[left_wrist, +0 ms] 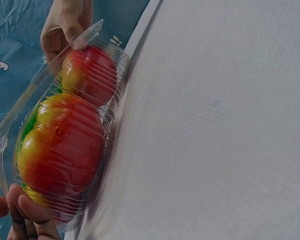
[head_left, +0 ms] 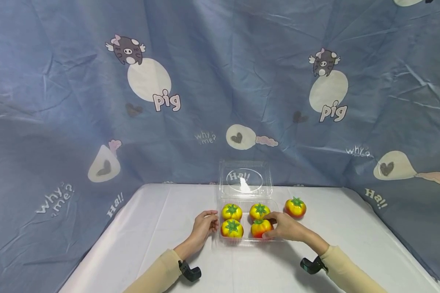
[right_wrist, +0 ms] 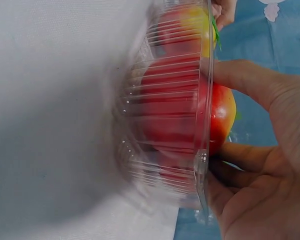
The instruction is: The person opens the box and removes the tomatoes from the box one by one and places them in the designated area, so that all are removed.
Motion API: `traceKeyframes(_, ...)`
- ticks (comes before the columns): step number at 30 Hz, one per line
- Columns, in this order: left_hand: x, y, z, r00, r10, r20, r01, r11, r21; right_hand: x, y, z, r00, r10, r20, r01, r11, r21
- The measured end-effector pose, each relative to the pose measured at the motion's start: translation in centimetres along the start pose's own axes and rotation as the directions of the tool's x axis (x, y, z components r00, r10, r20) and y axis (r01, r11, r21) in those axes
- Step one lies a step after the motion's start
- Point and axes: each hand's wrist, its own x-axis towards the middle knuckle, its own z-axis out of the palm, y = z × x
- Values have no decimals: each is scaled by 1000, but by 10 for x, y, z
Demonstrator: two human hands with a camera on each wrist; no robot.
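A clear plastic clamshell box (head_left: 246,239) stands on the table with its lid (head_left: 245,179) raised at the back. In it sit several yellow-red tomatoes with green leafy tops, among them the back left tomato (head_left: 232,211), front left tomato (head_left: 232,229) and back right tomato (head_left: 259,211). My right hand (head_left: 287,227) grips the front right tomato (head_left: 261,229) between thumb and fingers; this tomato shows partly above the rim in the right wrist view. My left hand (head_left: 204,224) rests at the box's left wall, its fingertips (left_wrist: 36,210) touching the plastic, loosely bent.
Another tomato (head_left: 295,208) lies on the white table (head_left: 176,203) outside the box, behind my right hand. A blue printed curtain (head_left: 205,81) hangs behind and beside the table. Black bands with devices are on both wrists.
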Motion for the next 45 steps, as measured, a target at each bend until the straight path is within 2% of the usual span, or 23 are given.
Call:
traceKeyframes(5, -2, 2, 0, 1000, -4, 15, 4, 1000, -1, -1, 4, 1, 1000, -27, -5, 27, 998, 60)
traceKeyframes(13, -21, 25, 4, 999, -8, 33, 8, 1000, -8, -3, 9, 3, 997, -63, -39, 66, 992, 105)
traceKeyframes(16, -18, 22, 3, 999, -5, 32, 5, 1000, -5, -3, 9, 4, 996, -64, -57, 71, 990, 120)
traceKeyframes(24, -1, 0, -1, 1000, -7, 2, 7, 1000, 5, -5, 11, 8, 995, -55, -87, 67, 987, 145)
traceKeyframes(31, 1, -1, 0, 1000, 3, -3, -3, 1000, 9, -6, 12, 9, 991, -81, -106, 98, 981, 169)
traceKeyframes(41, -2, -2, -1, 1000, 0, 0, 0, 1000, 4, -7, 14, 12, 987, -64, -147, 101, 962, 255)
traceKeyframes(45, -2, -1, -1, 1000, 6, 11, -6, 1000, -9, -9, 8, 10, 986, -63, -155, 106, 952, 287)
